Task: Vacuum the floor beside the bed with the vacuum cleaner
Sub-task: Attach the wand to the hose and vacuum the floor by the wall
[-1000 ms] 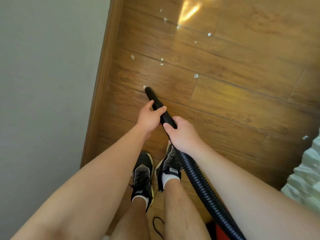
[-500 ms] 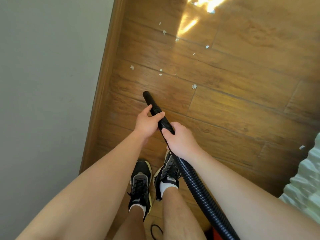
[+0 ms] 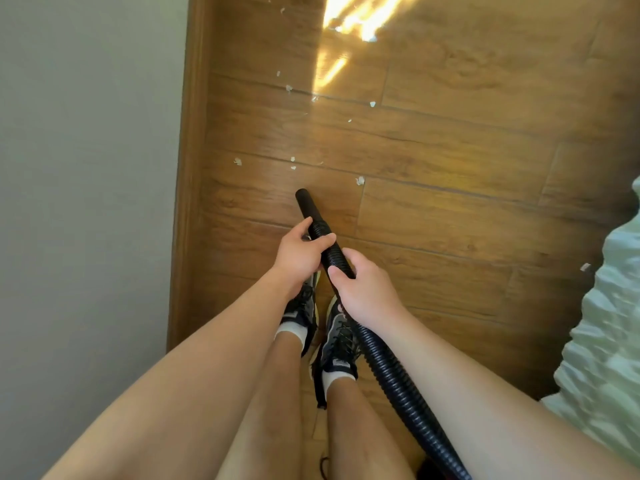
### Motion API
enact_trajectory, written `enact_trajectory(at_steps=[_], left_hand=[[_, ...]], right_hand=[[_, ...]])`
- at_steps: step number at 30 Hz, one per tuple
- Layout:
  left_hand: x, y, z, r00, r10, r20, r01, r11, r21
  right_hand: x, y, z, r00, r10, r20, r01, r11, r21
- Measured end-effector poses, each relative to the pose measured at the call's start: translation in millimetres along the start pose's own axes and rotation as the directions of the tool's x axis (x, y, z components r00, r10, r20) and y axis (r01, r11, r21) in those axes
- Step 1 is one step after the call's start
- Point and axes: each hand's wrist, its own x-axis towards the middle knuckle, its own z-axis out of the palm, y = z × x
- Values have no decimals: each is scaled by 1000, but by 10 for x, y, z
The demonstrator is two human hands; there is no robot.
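A black ribbed vacuum hose (image 3: 391, 372) runs from the bottom of the view up to a smooth nozzle (image 3: 306, 204) whose tip sits low over the wooden floor (image 3: 450, 216). My left hand (image 3: 299, 254) grips the hose just behind the nozzle. My right hand (image 3: 363, 289) grips it a little further back. Several small white scraps (image 3: 360, 180) lie on the floor ahead of the nozzle. The bed's pale textured cover (image 3: 609, 334) shows at the right edge.
A grey wall (image 3: 86, 202) with a wooden skirting board (image 3: 188, 168) bounds the floor on the left. My two feet in dark trainers (image 3: 337, 336) stand under my hands. Bright sunlight glares on the floor at the top. One scrap (image 3: 585, 267) lies close to the bed.
The view has shifted forward along the floor, and more of the sunlit patch shows. The scrap that lay at the nozzle tip one second ago is gone. Both hands keep their grip.
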Motion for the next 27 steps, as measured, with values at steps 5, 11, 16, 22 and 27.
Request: enact_trajectory(at_steps=[5,11,16,22,27], left_hand=[[109,65,200,998,11,54,-15,997,72],[141,122,340,994,-21,109,7,992,128],[144,206,432,986,-55,158,27,985,171],[121,274,529,978,-81,192,45,982,185],[103,316,625,973,-91,211,51,981,189]], right_hand=[[-2,56,-109,998,30,-51,-28,999,42],[16,100,-185,994,67,-87,-60,995,85],[28,149,-194,987,96,-127,-78,987,141],[-18,159,-285,982,110,-156,-84,983,163],[-47,148,-389,977,121,-176,-93,983,160]])
